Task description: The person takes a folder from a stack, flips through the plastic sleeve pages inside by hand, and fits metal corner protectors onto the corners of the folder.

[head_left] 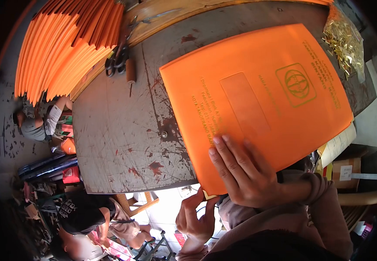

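Note:
A large orange folder [301, 135] with gold printing, an emblem and a clear window lies over the edge of the worn table. My right hand [245, 174] rests flat on its cover near the lower edge, fingers stretched out. At the folder's lower corner, my left hand [196, 219] pinches with thumb and forefinger. A small gold-coloured corner piece [208, 195] shows there between the fingertips; I cannot tell how firmly it sits on the corner.
A tall stack of orange folders [66, 52] stands at the upper left, near scissors [118, 58] and a brown-handled awl [130, 71]. A clear bag of small gold pieces [345, 48] lies upper right. Two other people [84, 217] sit beyond the table [123, 117].

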A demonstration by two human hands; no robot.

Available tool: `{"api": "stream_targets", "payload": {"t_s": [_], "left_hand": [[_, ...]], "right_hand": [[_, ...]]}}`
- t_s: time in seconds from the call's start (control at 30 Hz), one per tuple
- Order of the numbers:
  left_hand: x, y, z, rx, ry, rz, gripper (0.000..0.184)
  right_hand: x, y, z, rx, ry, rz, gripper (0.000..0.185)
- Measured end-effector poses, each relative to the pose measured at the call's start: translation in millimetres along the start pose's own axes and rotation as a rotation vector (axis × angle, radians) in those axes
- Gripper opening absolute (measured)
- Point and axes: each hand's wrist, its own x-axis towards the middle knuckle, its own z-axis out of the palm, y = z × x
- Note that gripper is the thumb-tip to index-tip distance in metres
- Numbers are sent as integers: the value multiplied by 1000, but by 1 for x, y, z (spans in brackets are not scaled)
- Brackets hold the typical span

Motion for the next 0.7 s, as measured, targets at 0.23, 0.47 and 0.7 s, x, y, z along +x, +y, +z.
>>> {"api": "stream_targets", "payload": {"t_s": [0.23,0.47,0.7], "left_hand": [[1,6,-5,-15,-64,-59,26],[5,-4,-8,-116,-149,-83,34],[1,-3,3,-116,-21,-46,51]], "right_hand": [[-6,-1,6,-59,43,-49,34],[-7,-3,11,-68,82,-38,34],[-7,-3,10,-85,88,-37,36]]}}
